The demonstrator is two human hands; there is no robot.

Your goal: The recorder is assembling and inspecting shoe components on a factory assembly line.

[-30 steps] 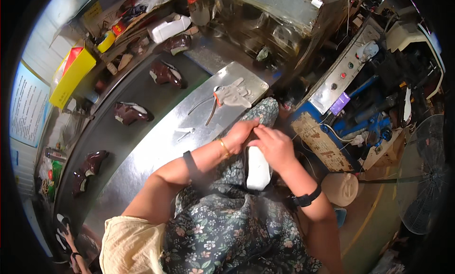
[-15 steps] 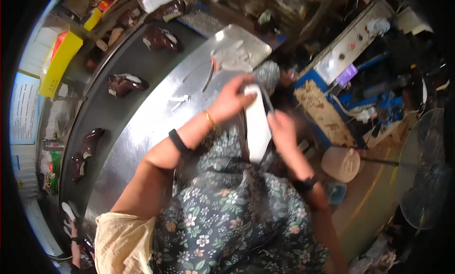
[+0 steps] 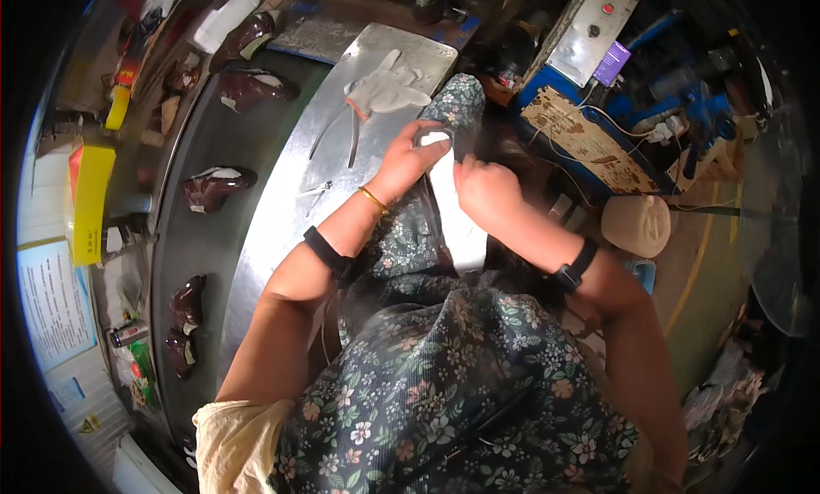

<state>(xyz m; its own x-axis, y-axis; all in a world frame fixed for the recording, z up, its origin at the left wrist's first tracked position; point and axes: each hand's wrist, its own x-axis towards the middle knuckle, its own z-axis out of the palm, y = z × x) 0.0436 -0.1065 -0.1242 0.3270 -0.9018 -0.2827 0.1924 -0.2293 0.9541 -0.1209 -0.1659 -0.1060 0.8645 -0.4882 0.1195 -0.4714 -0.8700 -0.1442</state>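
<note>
On my lap lies a shoe with its long white underside [image 3: 459, 225] facing up and dark sides. My left hand [image 3: 408, 159] is closed round its toe end, thumb on the white face. A thin grey strip [image 3: 445, 134] curves round the toe. My right hand [image 3: 489, 192] is closed at the shoe's right edge, just below the toe, and seems to pinch the strip; its fingertips are partly hidden. Left of my hands, more thin grey strips [image 3: 354, 137] and a small metal tool [image 3: 318, 188] lie on the metal table [image 3: 278, 182].
Glossy dark brown shoes [image 3: 218, 189] stand on the black belt [image 3: 224, 144] at left. A grey-white glove [image 3: 389, 86] lies on the table's far end. At right are a blue machine [image 3: 589, 144], a beige bucket [image 3: 636, 225] and a fan [image 3: 773, 255].
My right hand has moved up and left, closer to the left hand, and its fingers have curled in. The left hand stays at the toe. The whole view has turned somewhat.
</note>
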